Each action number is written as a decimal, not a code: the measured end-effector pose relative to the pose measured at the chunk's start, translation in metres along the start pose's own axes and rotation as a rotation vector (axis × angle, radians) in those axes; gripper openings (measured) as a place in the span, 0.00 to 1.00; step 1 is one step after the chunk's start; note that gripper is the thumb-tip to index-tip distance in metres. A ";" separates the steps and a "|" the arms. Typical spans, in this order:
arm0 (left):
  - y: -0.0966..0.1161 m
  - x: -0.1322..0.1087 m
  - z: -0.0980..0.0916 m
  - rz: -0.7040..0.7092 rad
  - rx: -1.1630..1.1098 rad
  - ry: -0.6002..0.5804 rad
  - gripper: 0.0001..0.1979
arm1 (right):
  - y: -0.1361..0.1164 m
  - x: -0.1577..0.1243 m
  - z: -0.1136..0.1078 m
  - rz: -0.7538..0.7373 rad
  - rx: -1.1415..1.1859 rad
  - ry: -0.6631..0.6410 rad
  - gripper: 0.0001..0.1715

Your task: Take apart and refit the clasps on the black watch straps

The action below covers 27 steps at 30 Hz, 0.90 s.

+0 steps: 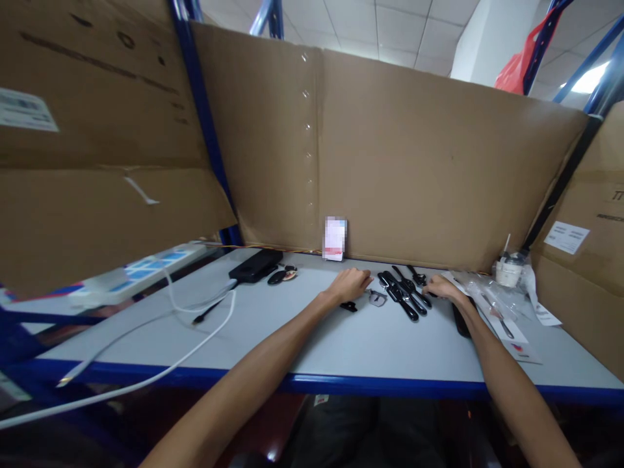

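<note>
While the black tools (402, 296) lie side by side on the surface (341, 354) between the two hands, the left hand (351, 286), left of them, and the right hand (441, 287), close by their right side, each show a grip with fingers curled inward; whether either holds anything cannot be told. Right of the tools, a printed card (529, 351) carries marks too small to read; farther right, a cardboard panel (589, 286) shows "TT" above an illegible white label (567, 237). Behind and left of the tools stands a phone (335, 239), its screen blurred.
</note>
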<state>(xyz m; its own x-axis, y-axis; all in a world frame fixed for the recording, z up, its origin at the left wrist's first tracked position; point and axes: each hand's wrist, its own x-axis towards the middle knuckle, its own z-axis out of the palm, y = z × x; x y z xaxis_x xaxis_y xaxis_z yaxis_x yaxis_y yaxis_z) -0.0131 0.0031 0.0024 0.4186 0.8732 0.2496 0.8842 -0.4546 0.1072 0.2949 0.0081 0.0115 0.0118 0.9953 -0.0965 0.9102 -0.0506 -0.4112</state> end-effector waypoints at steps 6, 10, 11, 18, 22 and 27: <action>0.003 -0.001 -0.002 -0.018 -0.028 0.087 0.21 | 0.003 0.006 -0.009 -0.017 0.139 0.254 0.14; 0.011 -0.003 -0.007 -0.030 -0.052 0.171 0.23 | -0.028 -0.013 -0.002 -0.143 0.411 0.361 0.14; 0.014 -0.004 -0.008 -0.025 -0.061 0.187 0.23 | -0.039 -0.019 0.004 -0.166 0.554 0.288 0.13; 0.030 -0.010 -0.013 0.014 -0.014 0.139 0.23 | -0.100 -0.055 0.065 -0.257 0.827 -0.135 0.12; 0.028 -0.012 -0.014 0.045 0.027 0.060 0.23 | -0.103 -0.056 0.090 -0.296 0.702 -0.020 0.14; 0.026 -0.012 -0.010 0.107 0.046 0.012 0.21 | -0.094 -0.047 0.096 -0.275 0.681 0.107 0.12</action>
<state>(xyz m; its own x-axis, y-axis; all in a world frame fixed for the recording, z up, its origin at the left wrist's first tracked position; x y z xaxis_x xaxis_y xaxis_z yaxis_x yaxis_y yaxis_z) 0.0031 -0.0211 0.0115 0.5084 0.8180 0.2691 0.8436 -0.5358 0.0348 0.1694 -0.0416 -0.0328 -0.1075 0.9804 0.1651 0.4279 0.1956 -0.8824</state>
